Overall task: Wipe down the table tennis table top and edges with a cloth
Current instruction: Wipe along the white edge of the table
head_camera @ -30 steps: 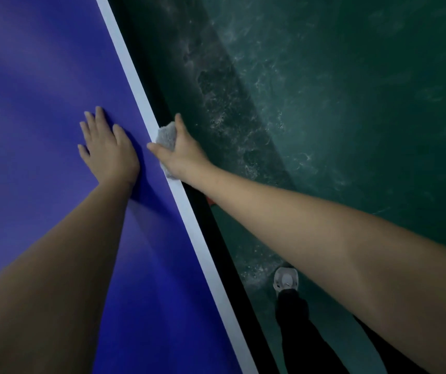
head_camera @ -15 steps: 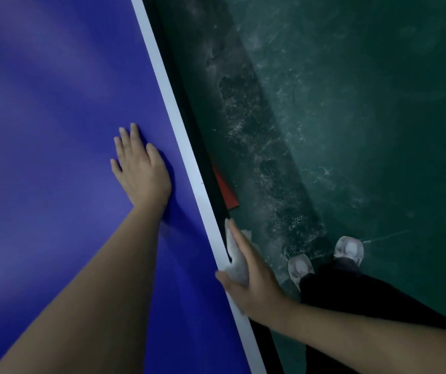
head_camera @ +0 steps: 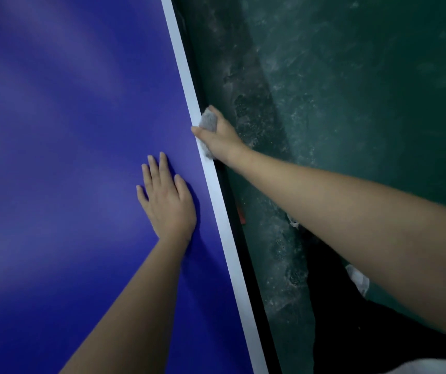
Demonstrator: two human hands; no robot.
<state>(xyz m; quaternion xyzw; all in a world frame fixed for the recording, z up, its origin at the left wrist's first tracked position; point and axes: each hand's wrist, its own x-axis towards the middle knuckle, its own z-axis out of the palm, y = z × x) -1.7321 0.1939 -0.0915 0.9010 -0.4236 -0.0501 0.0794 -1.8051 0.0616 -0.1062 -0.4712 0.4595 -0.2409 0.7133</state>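
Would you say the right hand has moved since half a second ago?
Yes: the right hand slid away along the table edge, from behind the planted left hand to beyond it.

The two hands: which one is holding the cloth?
The right hand grips the grey cloth against the table's white edge line. The left hand lies flat on the blue top, holding nothing.

The right hand (head_camera: 220,136) has slid the cloth (head_camera: 207,122) forward along the table edge (head_camera: 216,195), past the left hand (head_camera: 166,203).

1 tbl (head_camera: 68,130), 1 cloth (head_camera: 208,121), 2 hands (head_camera: 168,201) (head_camera: 221,136)
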